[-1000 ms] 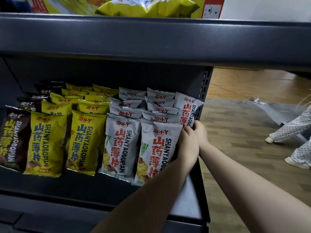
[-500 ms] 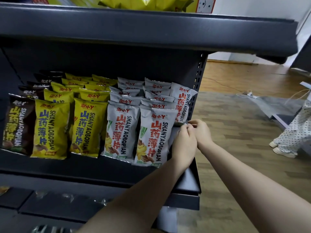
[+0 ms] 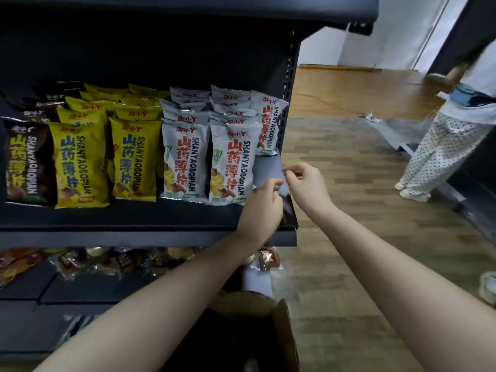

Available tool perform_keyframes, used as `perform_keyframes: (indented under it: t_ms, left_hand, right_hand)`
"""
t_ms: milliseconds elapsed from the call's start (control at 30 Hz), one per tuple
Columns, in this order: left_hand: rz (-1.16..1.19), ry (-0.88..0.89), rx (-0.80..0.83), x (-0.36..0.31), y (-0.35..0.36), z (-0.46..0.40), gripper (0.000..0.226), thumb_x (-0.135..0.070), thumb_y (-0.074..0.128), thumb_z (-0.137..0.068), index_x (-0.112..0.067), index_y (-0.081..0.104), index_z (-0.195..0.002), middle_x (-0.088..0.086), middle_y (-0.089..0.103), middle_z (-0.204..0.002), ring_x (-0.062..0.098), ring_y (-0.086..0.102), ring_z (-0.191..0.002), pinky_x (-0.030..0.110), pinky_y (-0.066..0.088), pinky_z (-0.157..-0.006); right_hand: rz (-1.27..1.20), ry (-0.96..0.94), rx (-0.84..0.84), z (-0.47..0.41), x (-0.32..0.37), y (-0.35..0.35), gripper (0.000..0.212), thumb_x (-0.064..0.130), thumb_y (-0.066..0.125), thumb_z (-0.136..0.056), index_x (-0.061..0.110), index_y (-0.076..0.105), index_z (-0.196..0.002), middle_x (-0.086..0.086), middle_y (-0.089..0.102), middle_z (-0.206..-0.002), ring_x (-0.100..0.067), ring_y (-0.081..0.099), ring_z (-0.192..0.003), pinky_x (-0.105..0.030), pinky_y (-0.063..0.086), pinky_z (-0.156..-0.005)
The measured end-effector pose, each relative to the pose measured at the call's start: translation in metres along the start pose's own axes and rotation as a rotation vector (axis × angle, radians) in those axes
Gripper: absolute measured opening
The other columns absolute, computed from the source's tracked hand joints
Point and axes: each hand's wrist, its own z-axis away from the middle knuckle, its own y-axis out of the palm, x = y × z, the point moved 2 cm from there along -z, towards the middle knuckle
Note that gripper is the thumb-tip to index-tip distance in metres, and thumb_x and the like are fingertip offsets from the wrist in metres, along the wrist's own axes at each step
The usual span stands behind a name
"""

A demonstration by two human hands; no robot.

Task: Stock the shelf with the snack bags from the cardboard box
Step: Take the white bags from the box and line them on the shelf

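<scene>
The shelf [image 3: 120,224] carries full rows of brown, yellow and white bags [image 3: 230,162]; bare space remains at its 3 o'clock end. Left hand [image 3: 264,202] and right hand [image 3: 306,183] hang loosely curled, holding nothing. The box [image 3: 284,328] sits at 6 o'clock, contents hidden. Stocking appears nearly complete.

On the shelf [image 3: 120,224] the snack bags [image 3: 185,157] stand in rows, one behind the other. Both hands hang before its right end. Below them is the cardboard box [image 3: 284,331], perhaps on the floor.
</scene>
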Motion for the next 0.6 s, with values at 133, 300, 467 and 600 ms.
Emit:
perform_keyframes:
  t_ms: [133, 300, 467, 600]
  left_hand:
    - [-0.007, 0.165, -0.067, 0.004, -0.015, 0.034, 0.033, 0.004, 0.042, -0.088, -0.004, 0.058, -0.115, 0.013, 0.063, -0.115, 0.026, 0.059, -0.108, 0.037, 0.046, -0.093]
    - [0.053, 0.265, -0.041, 0.009, -0.037, 0.074, 0.030, 0.001, 0.042, -0.086, -0.007, 0.063, -0.106, 0.006, 0.066, -0.103, 0.018, 0.062, -0.095, 0.032, 0.050, -0.082]
    - [0.206, 0.182, 0.057, 0.030, -0.047, 0.108, 0.025, 0.001, 0.045, -0.085, -0.007, 0.065, -0.096, -0.009, 0.064, -0.082, -0.001, 0.061, -0.079, 0.017, 0.048, -0.074]
    - [0.157, 0.119, 0.107, 0.058, -0.042, 0.131, 0.028, 0.001, 0.043, -0.083, -0.008, 0.068, -0.089, -0.009, 0.064, -0.080, 0.004, 0.061, -0.076, 0.021, 0.047, -0.072]
  right_hand:
    - [-0.023, -0.025, -0.006, 0.028, 0.009, -0.003, 0.023, 0.013, 0.048, -0.092, 0.011, 0.067, -0.104, -0.004, 0.069, -0.104, -0.017, 0.061, -0.096, -0.028, 0.047, -0.082]
    - [-0.006, -0.076, 0.012, 0.062, 0.024, -0.003, 0.022, 0.015, 0.047, -0.093, 0.014, 0.067, -0.102, 0.003, 0.067, -0.100, -0.008, 0.058, -0.089, -0.022, 0.044, -0.076]
    - [-0.038, -0.147, 0.050, 0.092, 0.035, 0.010, 0.017, 0.012, 0.049, -0.091, 0.018, 0.065, -0.093, 0.003, 0.066, -0.090, -0.010, 0.058, -0.080, -0.024, 0.043, -0.072]
    - [-0.119, -0.148, 0.148, 0.122, 0.042, 0.024, 0.020, 0.007, 0.049, -0.091, 0.018, 0.066, -0.093, 0.006, 0.065, -0.085, -0.011, 0.060, -0.080, -0.022, 0.046, -0.073]
